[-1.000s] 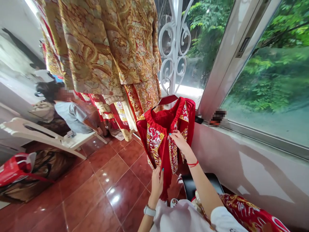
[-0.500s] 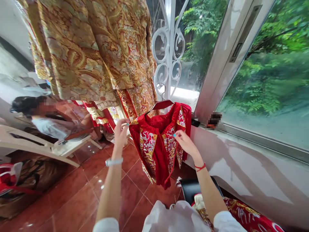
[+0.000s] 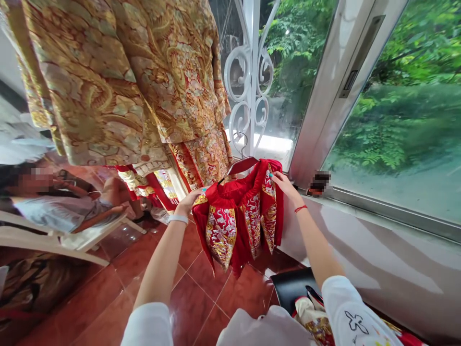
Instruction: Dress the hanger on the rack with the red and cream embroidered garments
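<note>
Apparently, a red jacket (image 3: 248,216) held at both shoulders

The jacket hangs on a hanger (image 3: 245,165) before the person, between the gold robes (image 3: 108,81) and the wall (image 3: 389,274). The left hand (image 3: 189,201) has its grip closed on one shoulder, thumb on top; the right hand (image 3: 283,183) pinches the embroidered cloth near the other shoulder. What carries the hanger I cannot tell, because its top overlaps the white grille (image 3: 254,72). In my judgement, a strong pull toward one side could make the jacket slip from the hanger, or make the hanger itself come loose. Too hard a pinch could perhaps strain the embroidery threads. Also, a wide swing might brush the black chair (image 3: 293,283) nearby.
</note>
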`<action>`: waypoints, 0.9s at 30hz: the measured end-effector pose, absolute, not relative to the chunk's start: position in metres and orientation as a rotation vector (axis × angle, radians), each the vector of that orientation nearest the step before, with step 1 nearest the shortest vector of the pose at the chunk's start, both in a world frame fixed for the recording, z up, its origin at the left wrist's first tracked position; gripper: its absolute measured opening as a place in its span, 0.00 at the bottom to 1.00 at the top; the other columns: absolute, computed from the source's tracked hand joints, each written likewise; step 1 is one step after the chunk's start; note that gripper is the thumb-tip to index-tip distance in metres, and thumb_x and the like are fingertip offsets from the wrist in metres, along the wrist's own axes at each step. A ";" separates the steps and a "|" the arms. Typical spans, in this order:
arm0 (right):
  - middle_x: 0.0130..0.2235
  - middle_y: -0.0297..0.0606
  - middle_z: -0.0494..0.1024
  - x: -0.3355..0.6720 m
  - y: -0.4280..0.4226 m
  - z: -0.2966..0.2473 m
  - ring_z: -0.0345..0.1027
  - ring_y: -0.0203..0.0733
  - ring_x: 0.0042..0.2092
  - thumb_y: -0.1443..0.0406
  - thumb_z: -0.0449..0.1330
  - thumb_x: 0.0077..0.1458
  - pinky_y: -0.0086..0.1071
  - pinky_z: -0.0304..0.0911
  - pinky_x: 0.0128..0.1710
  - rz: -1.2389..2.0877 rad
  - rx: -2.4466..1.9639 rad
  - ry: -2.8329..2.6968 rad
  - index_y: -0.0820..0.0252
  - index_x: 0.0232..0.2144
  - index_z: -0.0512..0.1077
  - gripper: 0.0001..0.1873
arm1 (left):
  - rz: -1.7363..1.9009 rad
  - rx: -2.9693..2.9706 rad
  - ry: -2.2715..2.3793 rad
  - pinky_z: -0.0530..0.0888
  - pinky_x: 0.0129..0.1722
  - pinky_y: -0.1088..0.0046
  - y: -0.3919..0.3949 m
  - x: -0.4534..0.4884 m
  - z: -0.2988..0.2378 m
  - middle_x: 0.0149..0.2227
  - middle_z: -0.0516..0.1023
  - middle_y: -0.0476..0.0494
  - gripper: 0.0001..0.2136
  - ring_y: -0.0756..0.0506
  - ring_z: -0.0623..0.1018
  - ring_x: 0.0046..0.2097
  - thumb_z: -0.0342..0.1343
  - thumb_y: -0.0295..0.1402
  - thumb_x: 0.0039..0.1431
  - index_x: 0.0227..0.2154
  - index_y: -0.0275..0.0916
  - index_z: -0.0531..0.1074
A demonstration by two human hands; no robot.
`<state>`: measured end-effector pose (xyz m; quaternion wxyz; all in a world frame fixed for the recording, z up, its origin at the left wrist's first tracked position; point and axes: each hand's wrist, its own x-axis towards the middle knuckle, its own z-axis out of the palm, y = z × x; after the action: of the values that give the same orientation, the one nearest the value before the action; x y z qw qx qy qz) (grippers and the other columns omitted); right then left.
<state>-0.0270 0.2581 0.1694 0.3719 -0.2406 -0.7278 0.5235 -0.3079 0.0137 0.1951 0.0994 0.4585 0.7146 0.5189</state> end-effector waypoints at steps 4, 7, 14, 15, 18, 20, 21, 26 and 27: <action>0.27 0.28 0.66 -0.008 0.272 0.189 0.57 0.35 0.29 0.50 0.61 0.50 0.28 0.55 0.31 1.243 -0.548 -1.865 0.57 0.28 0.64 0.18 | 1.372 1.272 1.824 0.73 0.28 0.71 0.005 -0.326 0.214 0.26 0.74 0.48 0.12 0.48 0.75 0.27 0.57 0.41 0.46 0.29 0.38 0.67; 0.26 0.29 0.66 0.001 0.279 0.220 0.57 0.35 0.29 0.55 0.62 0.50 0.29 0.54 0.30 1.054 -0.503 -1.833 0.57 0.29 0.65 0.14 | 1.415 1.238 1.824 0.64 0.22 0.76 -0.001 -0.336 0.249 0.21 0.66 0.55 0.20 0.52 0.66 0.22 0.67 0.42 0.34 0.26 0.41 0.63; 0.27 0.31 0.69 -0.004 0.312 0.285 0.59 0.35 0.28 0.57 0.64 0.49 0.29 0.56 0.30 1.011 -0.365 -1.922 0.58 0.29 0.68 0.12 | 1.445 1.392 2.115 0.55 0.25 0.73 -0.003 -0.316 0.318 0.19 0.60 0.55 0.20 0.51 0.57 0.23 0.66 0.47 0.39 0.22 0.42 0.61; 0.27 0.32 0.70 -0.006 0.319 0.287 0.60 0.35 0.29 0.57 0.65 0.48 0.29 0.57 0.30 1.049 -0.372 -1.908 0.58 0.29 0.68 0.13 | 1.445 1.379 2.148 0.55 0.25 0.73 -0.003 -0.313 0.317 0.19 0.59 0.55 0.20 0.51 0.58 0.23 0.65 0.48 0.40 0.23 0.43 0.61; 0.28 0.32 0.71 -0.017 0.337 0.278 0.63 0.35 0.29 0.54 0.68 0.44 0.29 0.58 0.30 1.210 -0.436 -1.919 0.58 0.29 0.68 0.17 | 1.342 1.424 2.224 0.59 0.26 0.72 -0.004 -0.310 0.301 0.22 0.65 0.52 0.19 0.49 0.62 0.25 0.63 0.50 0.41 0.25 0.42 0.64; 0.27 0.32 0.71 -0.027 0.347 0.265 0.63 0.36 0.29 0.52 0.69 0.41 0.29 0.58 0.29 1.306 -0.496 -1.954 0.59 0.28 0.69 0.20 | 1.225 1.482 2.239 0.63 0.29 0.71 -0.004 -0.309 0.283 0.25 0.70 0.49 0.19 0.48 0.66 0.28 0.61 0.51 0.42 0.25 0.40 0.67; 0.26 0.32 0.71 -0.032 0.350 0.258 0.62 0.35 0.28 0.51 0.69 0.40 0.29 0.58 0.29 1.334 -0.520 -1.963 0.59 0.28 0.69 0.21 | 1.183 1.492 2.229 0.64 0.30 0.71 -0.003 -0.309 0.274 0.25 0.71 0.48 0.19 0.48 0.68 0.29 0.60 0.52 0.42 0.24 0.40 0.68; 0.25 0.32 0.72 -0.055 0.358 0.231 0.64 0.37 0.29 0.47 0.68 0.39 0.30 0.60 0.31 1.401 -0.563 -2.012 0.60 0.28 0.71 0.24 | 1.206 1.417 2.195 0.67 0.30 0.72 0.002 -0.310 0.234 0.24 0.71 0.49 0.20 0.47 0.70 0.29 0.53 0.53 0.49 0.24 0.39 0.68; 0.25 0.33 0.73 -0.057 0.358 0.226 0.65 0.38 0.30 0.46 0.67 0.40 0.31 0.61 0.32 1.426 -0.580 -2.035 0.60 0.28 0.72 0.24 | 1.236 1.405 2.216 0.68 0.32 0.71 0.002 -0.309 0.229 0.24 0.72 0.48 0.19 0.46 0.71 0.30 0.51 0.52 0.51 0.24 0.39 0.68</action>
<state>-0.0569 0.3580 0.2264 0.2906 -0.2176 -0.7632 0.5345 -0.3089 0.0021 0.2294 0.1203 0.4809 0.7585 0.4230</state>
